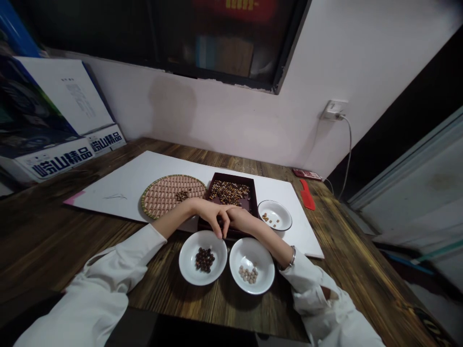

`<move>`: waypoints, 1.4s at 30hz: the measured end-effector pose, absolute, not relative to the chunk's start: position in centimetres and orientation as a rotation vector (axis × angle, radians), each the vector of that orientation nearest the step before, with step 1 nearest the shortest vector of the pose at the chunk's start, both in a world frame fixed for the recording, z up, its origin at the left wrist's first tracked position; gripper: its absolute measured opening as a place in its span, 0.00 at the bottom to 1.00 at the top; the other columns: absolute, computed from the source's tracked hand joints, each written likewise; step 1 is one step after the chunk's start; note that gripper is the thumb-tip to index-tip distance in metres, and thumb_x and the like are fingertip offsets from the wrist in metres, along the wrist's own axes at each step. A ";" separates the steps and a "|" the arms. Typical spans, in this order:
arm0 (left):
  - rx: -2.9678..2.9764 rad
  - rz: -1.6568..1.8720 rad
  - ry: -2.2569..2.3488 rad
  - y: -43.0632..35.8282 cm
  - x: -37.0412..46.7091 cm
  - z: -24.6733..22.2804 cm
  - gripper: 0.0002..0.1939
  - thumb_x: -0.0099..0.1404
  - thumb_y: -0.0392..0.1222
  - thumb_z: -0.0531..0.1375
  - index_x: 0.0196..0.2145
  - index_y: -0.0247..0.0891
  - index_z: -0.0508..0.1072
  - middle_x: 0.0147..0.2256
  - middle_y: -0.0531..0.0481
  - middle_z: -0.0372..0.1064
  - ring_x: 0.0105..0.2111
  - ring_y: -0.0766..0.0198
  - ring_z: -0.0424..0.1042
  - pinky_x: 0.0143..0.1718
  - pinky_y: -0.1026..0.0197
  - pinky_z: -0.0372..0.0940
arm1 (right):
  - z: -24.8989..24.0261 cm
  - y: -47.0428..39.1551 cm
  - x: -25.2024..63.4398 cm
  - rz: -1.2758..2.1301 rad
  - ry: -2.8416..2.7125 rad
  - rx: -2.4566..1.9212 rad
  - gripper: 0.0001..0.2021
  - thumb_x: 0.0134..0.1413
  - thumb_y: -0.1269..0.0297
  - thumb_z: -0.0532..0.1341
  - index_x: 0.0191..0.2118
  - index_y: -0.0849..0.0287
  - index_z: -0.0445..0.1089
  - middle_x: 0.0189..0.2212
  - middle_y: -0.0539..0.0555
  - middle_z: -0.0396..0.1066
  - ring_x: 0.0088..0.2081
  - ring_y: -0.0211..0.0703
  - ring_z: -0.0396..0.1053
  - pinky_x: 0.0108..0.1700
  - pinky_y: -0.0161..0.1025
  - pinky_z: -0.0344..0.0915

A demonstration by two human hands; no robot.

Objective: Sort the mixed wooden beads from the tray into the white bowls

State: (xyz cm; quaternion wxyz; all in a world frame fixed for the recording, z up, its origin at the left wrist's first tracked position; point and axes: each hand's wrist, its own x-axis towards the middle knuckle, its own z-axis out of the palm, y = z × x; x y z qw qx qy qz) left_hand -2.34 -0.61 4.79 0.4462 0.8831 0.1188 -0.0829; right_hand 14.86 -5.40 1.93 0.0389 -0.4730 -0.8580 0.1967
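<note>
My left hand [214, 213] reaches over the rim of a white bowl [186, 262] of dark brown beads [204, 260]. Its thumb and forefinger are pinched together; what lies between them is too small to make out. Beside it, at the near part of a dark red box [255, 193], is my right hand [243, 220], its fingers mostly hidden behind the left. Mixed brown, yellow and pale beads [229, 193] lie in the box. A second white bowl [265, 262], below my right wrist, holds pale beads [249, 274].
A round woven tray [159, 195] with some brown beads lies left of the box. To the right stands a white bowl [285, 219] with several yellowish pieces. A red comb [307, 195] and a phone [306, 174] lie farther right. Cartons [68, 154] stand far left.
</note>
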 end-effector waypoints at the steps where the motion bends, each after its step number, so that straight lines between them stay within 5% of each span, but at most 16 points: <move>1: 2.172 -0.229 0.296 -0.6 -2.3 4.8 0.09 0.54 0.46 0.69 0.34 0.44 0.83 0.40 0.53 0.76 0.51 0.59 0.69 0.62 0.61 0.55 | 2.0 -5.4 14.9 0.607 -2.631 -1.449 0.18 0.58 0.67 0.62 0.55 0.58 0.73 0.52 0.58 0.75 0.52 0.49 0.73 0.52 0.40 0.68; 13: 2.084 -0.335 0.284 -0.5 -2.1 4.9 0.14 0.52 0.50 0.70 0.34 0.40 0.81 0.34 0.55 0.76 0.36 0.65 0.71 0.41 0.66 0.63 | 1.8 -5.3 15.0 0.579 -2.666 -1.398 0.15 0.57 0.68 0.62 0.50 0.55 0.77 0.50 0.56 0.76 0.51 0.51 0.74 0.51 0.42 0.70; 42: 2.051 -0.366 0.322 -0.5 -2.3 4.9 0.14 0.54 0.50 0.69 0.36 0.41 0.80 0.37 0.54 0.77 0.41 0.63 0.74 0.47 0.65 0.64 | 0.4 -4.6 15.4 0.625 -2.620 -1.248 0.17 0.56 0.66 0.63 0.52 0.52 0.75 0.57 0.52 0.70 0.55 0.50 0.71 0.55 0.43 0.68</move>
